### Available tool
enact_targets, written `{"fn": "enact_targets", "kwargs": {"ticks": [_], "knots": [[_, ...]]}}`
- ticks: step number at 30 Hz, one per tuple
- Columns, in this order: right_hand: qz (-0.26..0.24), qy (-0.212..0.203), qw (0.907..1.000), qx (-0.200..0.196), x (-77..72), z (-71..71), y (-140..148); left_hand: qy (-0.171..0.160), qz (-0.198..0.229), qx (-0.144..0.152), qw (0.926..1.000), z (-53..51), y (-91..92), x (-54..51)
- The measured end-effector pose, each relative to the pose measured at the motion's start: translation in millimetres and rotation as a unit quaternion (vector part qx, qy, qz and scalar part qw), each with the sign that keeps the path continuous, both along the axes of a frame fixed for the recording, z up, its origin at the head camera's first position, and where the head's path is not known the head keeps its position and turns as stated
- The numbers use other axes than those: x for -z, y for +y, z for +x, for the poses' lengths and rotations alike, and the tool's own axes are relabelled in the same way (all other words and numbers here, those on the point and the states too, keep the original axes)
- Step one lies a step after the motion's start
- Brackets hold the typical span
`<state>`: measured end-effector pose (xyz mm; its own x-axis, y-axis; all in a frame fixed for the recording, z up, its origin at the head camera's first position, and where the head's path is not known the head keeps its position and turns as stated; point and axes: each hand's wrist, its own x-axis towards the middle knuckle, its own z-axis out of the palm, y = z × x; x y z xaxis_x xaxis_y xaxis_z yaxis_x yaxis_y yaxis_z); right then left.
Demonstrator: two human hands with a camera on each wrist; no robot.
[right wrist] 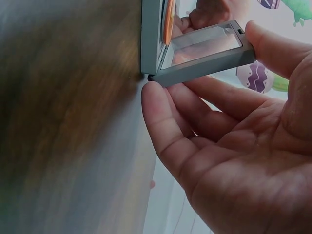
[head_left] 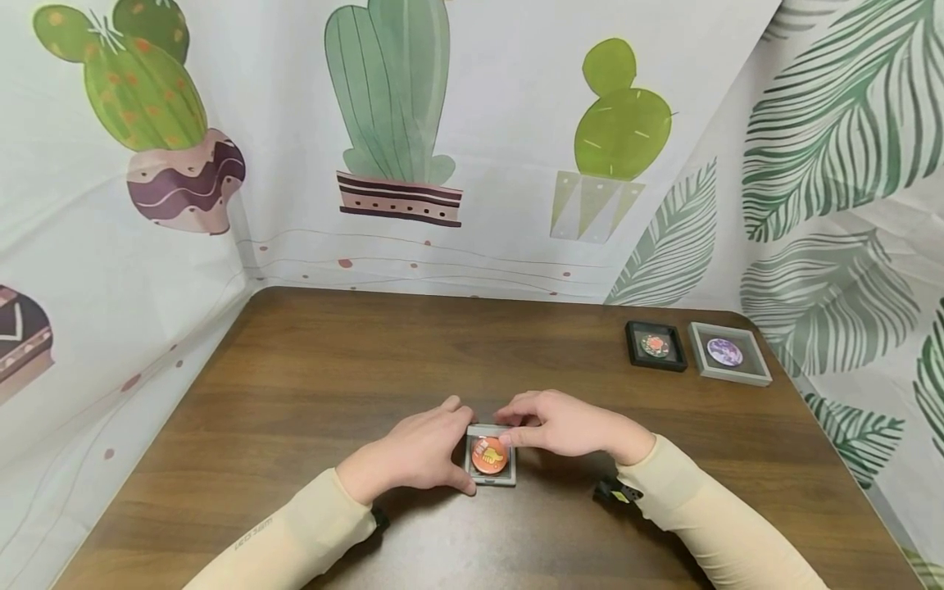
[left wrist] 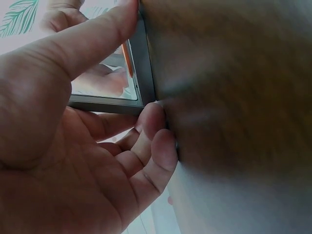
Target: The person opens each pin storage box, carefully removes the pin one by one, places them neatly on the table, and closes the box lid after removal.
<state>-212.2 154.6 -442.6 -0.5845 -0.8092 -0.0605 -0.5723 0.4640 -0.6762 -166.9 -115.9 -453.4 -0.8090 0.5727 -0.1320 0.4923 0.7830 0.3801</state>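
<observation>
Hands (head_left: 424, 451) (head_left: 564, 422) grip a hinged case (head_left: 492, 481) holding an orange badge (head_left: 488, 456); two framed badges (head_left: 655, 345) (head_left: 725, 352) lie farther right.

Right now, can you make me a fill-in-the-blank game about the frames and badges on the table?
1. The left hand and the right hand both touch the small frame, whose badge is mainly ____.
2. Altogether, ____ frames are on the table.
3. The badge in the far-right frame is white and ____.
4. The back frame just left of that one has a ____ border.

Missing words: orange; three; purple; black.
</observation>
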Motion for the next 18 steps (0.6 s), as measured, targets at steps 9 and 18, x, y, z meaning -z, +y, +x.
{"fn": "enact_targets", "kwargs": {"ticks": [9, 18], "knots": [[0.0, -0.035, 0.999, 0.029, 1.3, -1.3, 1.6, 0.006, -0.002, 0.0, 1.0, -0.1, 0.2, -0.6], [-0.001, -0.022, 0.999, 0.04, 2.6, -3.2, 1.6, 0.009, 0.003, -0.004, 0.9999, -0.1, -0.2, 0.7]]}}
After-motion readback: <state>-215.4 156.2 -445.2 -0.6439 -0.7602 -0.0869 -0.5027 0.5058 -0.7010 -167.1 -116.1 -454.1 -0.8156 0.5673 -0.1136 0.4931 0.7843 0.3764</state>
